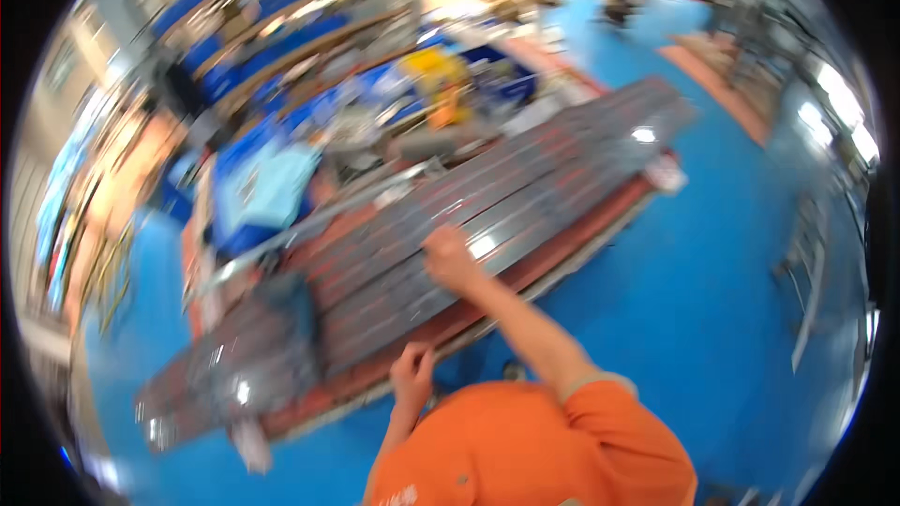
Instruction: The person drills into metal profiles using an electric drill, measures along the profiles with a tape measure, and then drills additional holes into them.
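Observation:
Long dark grey bars (380, 239) with reddish streaks and a shiny, film-like surface lie side by side along a red bench (450, 323). Over their middle is my right hand (452, 260), its fingers curled closed; whether it pinches anything is hidden by blur. My left hand (412, 375) hangs at the bench's near edge, close to my body, also with fingers curled. Nothing I can name shows in it. A dark bluish-grey thing (291, 319), too smeared to name, lies across the bars left of my hands.
Beyond the bars stand a blue bin with a light blue sheet (272, 183), a yellow container (436, 75) and a dark blue bin (502, 75). Shelves with blue bins (281, 33) rise behind. Blue floor (675, 319) lies right. Both bar ends overhang the bench.

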### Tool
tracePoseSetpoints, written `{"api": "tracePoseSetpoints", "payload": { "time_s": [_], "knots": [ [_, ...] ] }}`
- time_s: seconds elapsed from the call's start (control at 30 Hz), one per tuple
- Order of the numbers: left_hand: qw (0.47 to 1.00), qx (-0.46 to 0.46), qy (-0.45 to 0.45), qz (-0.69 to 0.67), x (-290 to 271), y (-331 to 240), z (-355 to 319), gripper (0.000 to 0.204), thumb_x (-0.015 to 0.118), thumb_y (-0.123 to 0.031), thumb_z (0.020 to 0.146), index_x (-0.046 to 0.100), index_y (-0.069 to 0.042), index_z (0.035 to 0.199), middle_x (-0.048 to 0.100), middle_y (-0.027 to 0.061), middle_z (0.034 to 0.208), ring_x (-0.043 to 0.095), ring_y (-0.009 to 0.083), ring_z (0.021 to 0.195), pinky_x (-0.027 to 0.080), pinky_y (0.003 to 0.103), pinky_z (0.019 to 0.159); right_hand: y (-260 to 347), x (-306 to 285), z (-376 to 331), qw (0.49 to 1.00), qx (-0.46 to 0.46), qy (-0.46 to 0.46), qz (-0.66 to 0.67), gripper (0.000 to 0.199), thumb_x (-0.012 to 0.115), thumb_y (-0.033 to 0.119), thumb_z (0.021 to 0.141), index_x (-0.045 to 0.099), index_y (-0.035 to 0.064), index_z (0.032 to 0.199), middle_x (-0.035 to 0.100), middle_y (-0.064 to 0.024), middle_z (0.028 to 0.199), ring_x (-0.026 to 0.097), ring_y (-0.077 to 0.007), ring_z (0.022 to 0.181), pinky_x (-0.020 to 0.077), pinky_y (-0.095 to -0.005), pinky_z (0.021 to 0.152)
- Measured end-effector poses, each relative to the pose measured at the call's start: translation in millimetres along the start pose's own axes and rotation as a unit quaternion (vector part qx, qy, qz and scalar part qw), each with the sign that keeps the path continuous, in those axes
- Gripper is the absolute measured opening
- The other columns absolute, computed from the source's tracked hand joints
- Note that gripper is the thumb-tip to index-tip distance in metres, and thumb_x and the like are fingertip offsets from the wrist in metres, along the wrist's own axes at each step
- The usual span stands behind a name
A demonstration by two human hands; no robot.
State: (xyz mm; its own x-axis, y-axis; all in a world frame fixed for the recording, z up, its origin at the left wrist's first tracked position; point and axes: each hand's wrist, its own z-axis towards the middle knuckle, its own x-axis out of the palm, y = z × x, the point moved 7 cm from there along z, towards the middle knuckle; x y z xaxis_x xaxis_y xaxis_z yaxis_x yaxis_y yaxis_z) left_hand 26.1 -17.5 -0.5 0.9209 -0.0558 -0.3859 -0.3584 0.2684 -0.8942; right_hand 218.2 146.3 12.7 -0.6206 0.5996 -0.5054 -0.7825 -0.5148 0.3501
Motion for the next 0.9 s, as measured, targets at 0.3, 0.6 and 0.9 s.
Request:
{"api": "tracePoseSetpoints", "payload": {
  "time_s": [0.3, 0.6, 0.9],
  "knots": [
    [0.995, -0.038, -0.032, -0.084, -11.0, -24.8, 25.2, 0.019, 0.061, 0.002, 0.09, 0.067, -0.001, 0.108, 0.068, 0.0069, 0.081, 0.056, 0.0149, 0.065, 0.046, 0.026, 0.063, 26.4, -48.3, -56.7, 0.994, 0.064, 0.082, -0.024, 0.018, 0.067, 0.011, 0.087, 0.063, 0.0107, 0.104, 0.057, -0.0078, 0.112, 0.052, -0.0299, 0.1, 0.0428, -0.0412, 0.091],
    [0.984, -0.024, 0.176, 0.028, -15.9, -0.1, -9.1, 0.009, 0.063, 0.0, 0.086, 0.067, -0.002, 0.095, 0.067, 0.0057, 0.082, 0.058, 0.0163, 0.071, 0.048, 0.028, 0.069, 6.1, -94.5, -301.7, 0.892, 0.263, 0.368, 0.02, 0.023, 0.061, 0.013, 0.086, 0.063, 0.006, 0.108, 0.058, -0.0143, 0.114, 0.06, -0.037, 0.099, 0.0522, -0.0452, 0.085],
    [0.896, -0.141, 0.405, 0.114, -51.2, 89.4, -91.3, 0.021, 0.063, -0.023, 0.097, 0.073, -0.005, 0.103, 0.07, 0.008, 0.088, 0.06, 0.021, 0.073, 0.05, 0.033, 0.071, 14.6, -299.0, -638.5, 0.506, 0.835, 0.13, -0.17, 0.025, 0.062, 0.016, 0.082, 0.072, -0.0055, 0.09, 0.073, -0.0263, 0.096, 0.069, -0.0456, 0.09, 0.0574, -0.051, 0.077]
  ]
}}
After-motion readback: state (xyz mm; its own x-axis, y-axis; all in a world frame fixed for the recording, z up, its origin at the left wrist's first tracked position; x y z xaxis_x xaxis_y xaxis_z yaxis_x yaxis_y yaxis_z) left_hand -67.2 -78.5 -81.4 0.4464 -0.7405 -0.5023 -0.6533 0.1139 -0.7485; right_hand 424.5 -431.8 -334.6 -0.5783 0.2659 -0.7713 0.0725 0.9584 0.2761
